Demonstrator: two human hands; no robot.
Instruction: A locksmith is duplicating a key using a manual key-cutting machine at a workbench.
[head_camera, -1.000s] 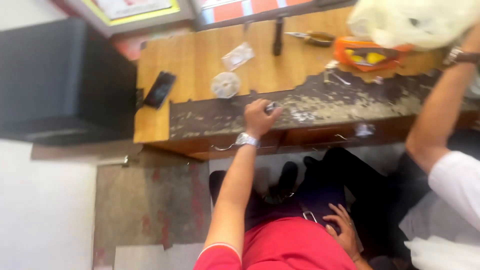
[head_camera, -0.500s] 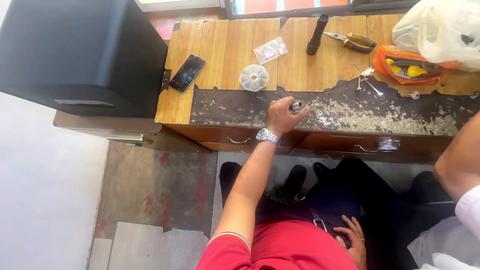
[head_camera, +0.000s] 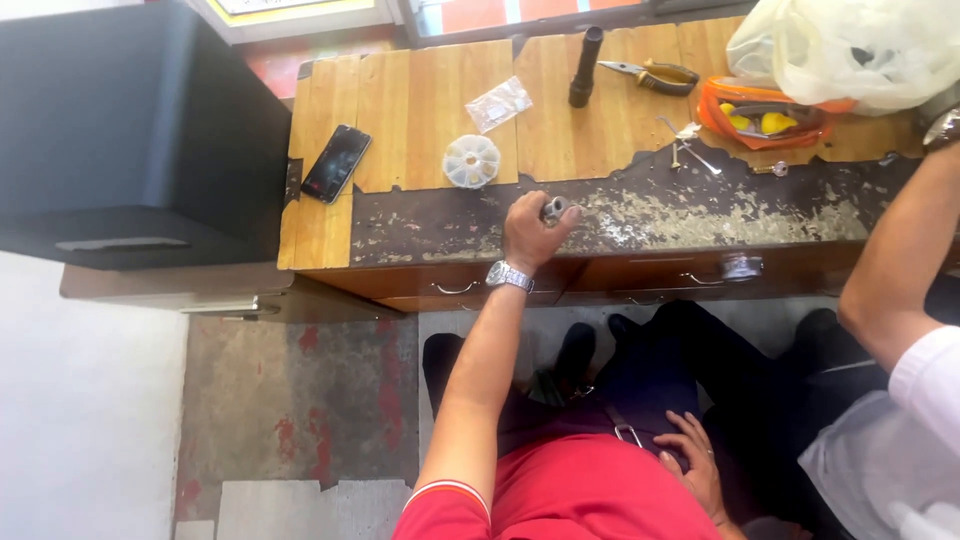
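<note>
My left hand (head_camera: 528, 232), with a silver watch on the wrist, reaches out over the worn dark front strip of the wooden desk (head_camera: 420, 100). Its fingers are closed on a small grey metal part (head_camera: 554, 210), held just above the desk surface. My right hand (head_camera: 690, 462) rests on my lap near a belt buckle, fingers loosely spread, holding nothing. A round white compartment box (head_camera: 471, 161) lies just beyond my left hand.
On the desk lie a black phone (head_camera: 335, 163), a small clear bag (head_camera: 498, 103), a black torch (head_camera: 585, 66), pliers (head_camera: 650, 75), an orange tray (head_camera: 765, 115) and a white plastic bag (head_camera: 860, 45). A black cabinet (head_camera: 130, 130) stands to the left. Another person's arm (head_camera: 900, 260) reaches in from the right.
The view has swung and steadied, with the desk now centred. My left hand keeps its hold on the small metal part at the same spot. My right hand stays on my lap.
</note>
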